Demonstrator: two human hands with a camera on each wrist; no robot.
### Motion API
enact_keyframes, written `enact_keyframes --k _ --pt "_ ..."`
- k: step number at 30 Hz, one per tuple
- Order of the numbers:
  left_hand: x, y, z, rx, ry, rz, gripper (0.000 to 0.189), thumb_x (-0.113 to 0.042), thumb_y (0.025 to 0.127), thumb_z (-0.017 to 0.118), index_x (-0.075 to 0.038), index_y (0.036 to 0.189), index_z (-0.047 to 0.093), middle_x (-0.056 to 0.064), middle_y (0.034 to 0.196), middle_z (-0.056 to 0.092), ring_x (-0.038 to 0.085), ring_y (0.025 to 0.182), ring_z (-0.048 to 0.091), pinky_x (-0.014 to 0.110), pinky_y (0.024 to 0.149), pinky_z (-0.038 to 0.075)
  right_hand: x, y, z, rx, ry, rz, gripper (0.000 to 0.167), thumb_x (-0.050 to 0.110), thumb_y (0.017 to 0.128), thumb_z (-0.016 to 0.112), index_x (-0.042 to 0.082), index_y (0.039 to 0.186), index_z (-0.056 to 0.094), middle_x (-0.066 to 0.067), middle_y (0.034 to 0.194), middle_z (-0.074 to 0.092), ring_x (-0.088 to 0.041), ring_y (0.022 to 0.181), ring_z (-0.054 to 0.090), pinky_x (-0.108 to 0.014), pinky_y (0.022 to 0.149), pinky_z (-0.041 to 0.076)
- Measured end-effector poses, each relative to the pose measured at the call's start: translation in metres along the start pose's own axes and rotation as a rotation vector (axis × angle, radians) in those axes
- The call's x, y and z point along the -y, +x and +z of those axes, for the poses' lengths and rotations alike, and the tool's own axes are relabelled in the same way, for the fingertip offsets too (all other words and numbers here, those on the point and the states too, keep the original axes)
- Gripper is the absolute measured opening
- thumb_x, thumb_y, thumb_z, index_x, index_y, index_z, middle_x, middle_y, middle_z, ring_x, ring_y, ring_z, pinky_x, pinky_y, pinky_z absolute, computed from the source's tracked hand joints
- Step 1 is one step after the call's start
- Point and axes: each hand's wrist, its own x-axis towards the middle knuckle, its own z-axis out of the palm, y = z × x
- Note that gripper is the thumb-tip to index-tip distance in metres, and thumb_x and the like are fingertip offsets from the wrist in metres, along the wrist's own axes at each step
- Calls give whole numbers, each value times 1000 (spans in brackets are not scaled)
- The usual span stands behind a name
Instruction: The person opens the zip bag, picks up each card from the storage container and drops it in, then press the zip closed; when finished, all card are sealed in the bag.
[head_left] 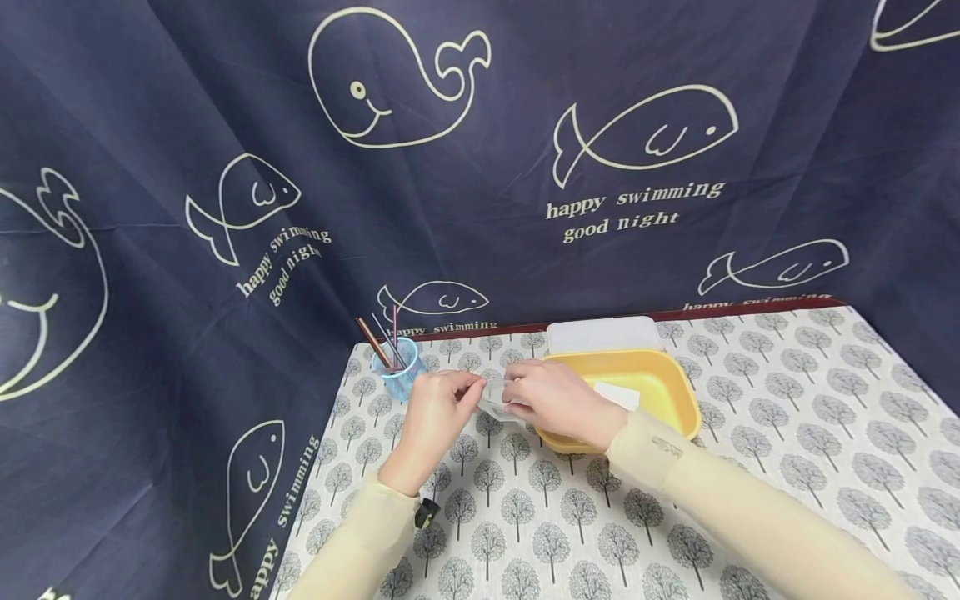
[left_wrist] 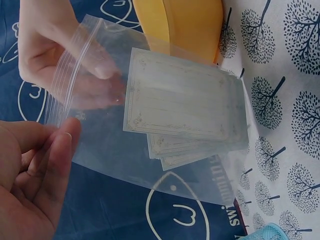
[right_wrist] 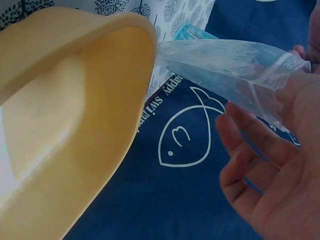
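Note:
A clear zip-top plastic bag point(left_wrist: 115, 155) hangs between the hands, its zip strip near the left hand. Three pale cards point(left_wrist: 180, 95) with ornate printed borders lie fanned inside it. My left hand point(head_left: 438, 417) pinches the bag's open edge between thumb and fingertips. On the bag's other side is my right hand point(head_left: 558, 396), its thumb and fingertips visible through the plastic in the left wrist view. The right fingers point(right_wrist: 265, 145) are loosely bent and spread in the right wrist view, with the bag's mouth against the thumb side; the thumb is hidden there.
A yellow tub point(head_left: 678, 387) stands under and beside the right forearm, with a white piece point(head_left: 618, 394) in it. Behind the tub is a white flat-topped object point(head_left: 603, 335). A blue cup point(head_left: 401, 379) with pencils stands left on the tree-patterned tablecloth point(head_left: 547, 508); a dark curtain point(head_left: 465, 208) hangs behind.

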Motion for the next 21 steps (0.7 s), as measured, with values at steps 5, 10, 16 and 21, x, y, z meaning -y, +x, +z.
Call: enact_keyframes --k 5,10,16,21 --pt "0 0 0 -10 -1 1 8 -5 93 76 -6 87 81 -1 71 73 3 55 63 14 53 51 -2 -10 -10 -67 60 14 5 18 95 77 15 98 80 0 108 71 -17 95 69 -35 87 59" --pt "0 0 0 -8 -16 -5 8 -5 94 76 -5 88 81 1 73 75 3 55 64 14 54 52 -8 -24 -24 -144 110 49 9 17 95 78 16 103 79 4 106 73 -15 99 70 -36 89 59" --pt "1 -1 -1 -2 -7 -14 9 -6 95 75 -6 89 82 1 74 75 2 55 64 14 55 53 -26 -40 -38 -199 117 73 10 15 93 78 17 103 79 6 102 76 -14 96 72 -38 87 59" --pt "2 -2 -1 -10 -7 -6 9 -7 95 75 -6 88 81 1 74 75 3 55 65 13 55 52 -45 -55 -44 -204 75 117 7 15 92 78 17 99 79 8 95 76 -11 84 71 -35 75 60"
